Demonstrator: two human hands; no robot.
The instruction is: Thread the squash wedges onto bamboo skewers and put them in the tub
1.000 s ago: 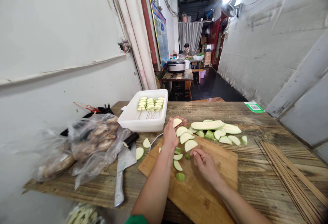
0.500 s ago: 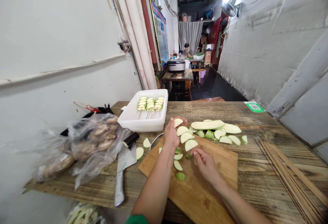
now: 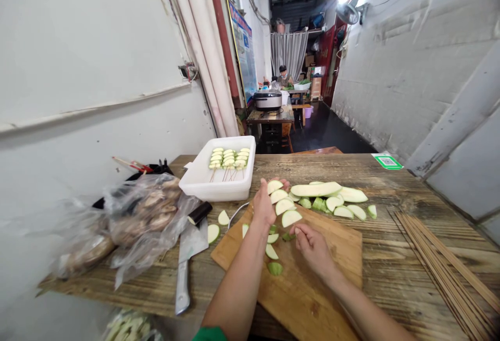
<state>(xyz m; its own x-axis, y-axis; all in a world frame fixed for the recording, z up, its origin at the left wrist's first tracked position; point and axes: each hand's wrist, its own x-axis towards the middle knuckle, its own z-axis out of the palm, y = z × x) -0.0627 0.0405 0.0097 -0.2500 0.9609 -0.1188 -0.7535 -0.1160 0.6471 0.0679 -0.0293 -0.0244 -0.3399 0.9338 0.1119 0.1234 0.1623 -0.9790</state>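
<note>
My left hand is closed around the upper end of a row of half-round zucchini slices, its fingertips showing behind the top slice. The slices line up toward my right hand, which is pinched just below the lowest one. A thin skewer seems to run between its fingertips, though it barely shows. Both hands are above a wooden cutting board. Loose slices and a green-skinned end piece lie on the board near my left forearm.
Zucchini lengths and cut slices lie behind the board. A white tub holds finished skewers. At left are a cleaver and bagged mushrooms. Bamboo skewers lie at right. A person sits at a far table.
My left hand and the upper slices have shifted slightly to the right. My right hand keeps its pinch in nearly the same place.
</note>
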